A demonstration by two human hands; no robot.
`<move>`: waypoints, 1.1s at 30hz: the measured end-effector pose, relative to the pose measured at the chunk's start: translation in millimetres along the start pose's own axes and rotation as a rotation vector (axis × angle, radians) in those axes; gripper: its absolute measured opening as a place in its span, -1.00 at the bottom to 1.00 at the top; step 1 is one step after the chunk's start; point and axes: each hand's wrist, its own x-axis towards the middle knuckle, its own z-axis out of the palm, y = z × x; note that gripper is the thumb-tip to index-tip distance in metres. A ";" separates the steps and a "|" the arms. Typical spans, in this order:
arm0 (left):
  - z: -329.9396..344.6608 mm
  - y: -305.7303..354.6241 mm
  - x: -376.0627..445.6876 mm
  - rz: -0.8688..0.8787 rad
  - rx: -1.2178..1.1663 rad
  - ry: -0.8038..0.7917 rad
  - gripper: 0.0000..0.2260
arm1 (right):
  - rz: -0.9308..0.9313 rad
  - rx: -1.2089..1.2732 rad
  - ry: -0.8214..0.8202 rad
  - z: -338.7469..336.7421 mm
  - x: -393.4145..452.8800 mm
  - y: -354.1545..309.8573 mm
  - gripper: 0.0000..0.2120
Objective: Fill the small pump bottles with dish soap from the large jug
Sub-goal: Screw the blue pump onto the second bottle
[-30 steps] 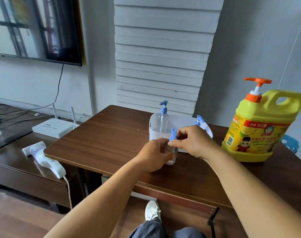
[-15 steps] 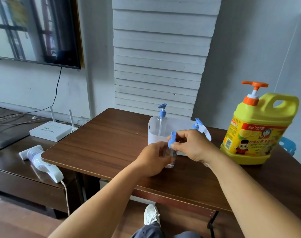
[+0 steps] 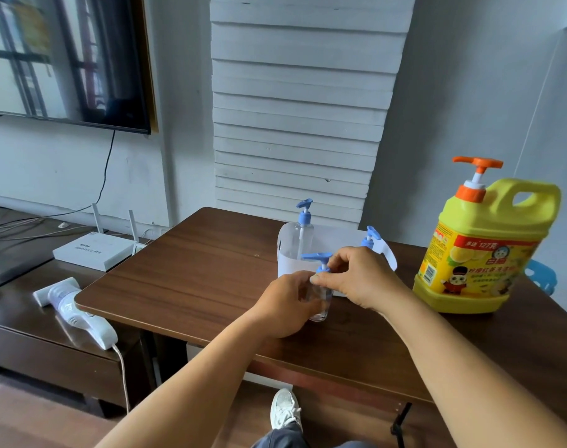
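I see the brown bench (image 3: 195,273), then the yellow jug (image 3: 482,253) upright at its right, pump on. The white bin (image 3: 287,265) holds two pump bottles. My left hand (image 3: 287,307) wraps the small clear bottle (image 3: 321,305), seemingly empty, standing before the bin; my right hand (image 3: 361,279) fingers pinch its blue pump collar (image 3: 322,270).

One camera sits on my head, looking forward and down. It faces the counter (image 3: 191,273) and the wall behind it, with my hands (image 3: 324,292) close below.
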 end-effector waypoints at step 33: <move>0.5 -1.8 -0.2 0.028 0.020 -0.012 -0.81 | 0.038 0.119 0.028 3.5 -7.3 1.8 -0.80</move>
